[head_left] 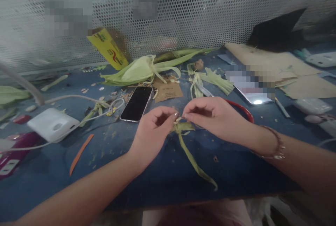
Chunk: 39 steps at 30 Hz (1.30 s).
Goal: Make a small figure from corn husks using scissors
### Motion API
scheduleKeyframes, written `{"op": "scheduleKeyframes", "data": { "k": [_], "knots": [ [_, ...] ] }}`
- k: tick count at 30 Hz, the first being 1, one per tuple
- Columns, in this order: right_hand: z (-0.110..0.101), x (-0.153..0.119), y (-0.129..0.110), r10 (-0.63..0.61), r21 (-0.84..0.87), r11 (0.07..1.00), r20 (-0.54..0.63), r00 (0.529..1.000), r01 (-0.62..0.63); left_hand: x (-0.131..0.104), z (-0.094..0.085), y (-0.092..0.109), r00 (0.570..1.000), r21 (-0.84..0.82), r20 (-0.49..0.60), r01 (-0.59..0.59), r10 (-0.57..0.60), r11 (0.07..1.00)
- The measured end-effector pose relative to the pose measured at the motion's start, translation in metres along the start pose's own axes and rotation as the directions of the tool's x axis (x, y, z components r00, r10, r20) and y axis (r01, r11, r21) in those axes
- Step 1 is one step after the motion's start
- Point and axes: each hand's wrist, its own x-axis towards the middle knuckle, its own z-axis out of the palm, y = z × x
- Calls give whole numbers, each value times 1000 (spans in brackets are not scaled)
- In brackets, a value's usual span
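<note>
My left hand (154,133) is closed in a pinch at the top of a small bundle of green corn husk (183,127). From that bundle a long narrow husk strip (195,166) trails down toward the table's front edge. Facing it, my right hand (216,115) pinches thumb and finger together beside the bundle's pale tip; whatever lies between those fingertips is too small to make out. A red handle (246,110), perhaps of scissors, shows partly behind my right hand. Beyond the hands lie a large piece of green corn husk (136,70) and torn husk pieces (216,80).
A dark-screened phone (138,103) and a brown card (169,91) lie beyond my left hand. On the left are a white charger (52,124) with its cable and an orange strip (81,154). A yellow box (109,49) leans against the perforated screen; a lit phone (258,98) lies right.
</note>
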Motion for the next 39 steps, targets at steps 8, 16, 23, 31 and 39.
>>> {"op": "scheduleKeyframes", "data": {
  "k": [8,16,23,31,39],
  "knots": [
    [1,2,-1,37,98,994,15,999,-38,0,0,4,998,53,-5,-70,70,996],
    [3,2,4,-61,1,998,-4,998,61,0,1,-1,998,-35,15,-65,66,997],
    [4,0,9,-432,-365,847,-50,900,387,-1,2,1,998,-184,43,-33,42,982],
    [4,1,13,-549,-443,750,-3,836,491,-1,3,4,998,-237,52,38,-27,971],
    [5,-2,12,-568,-572,650,73,820,501,-2,2,3,989,-286,119,118,-87,951]
  ]
}}
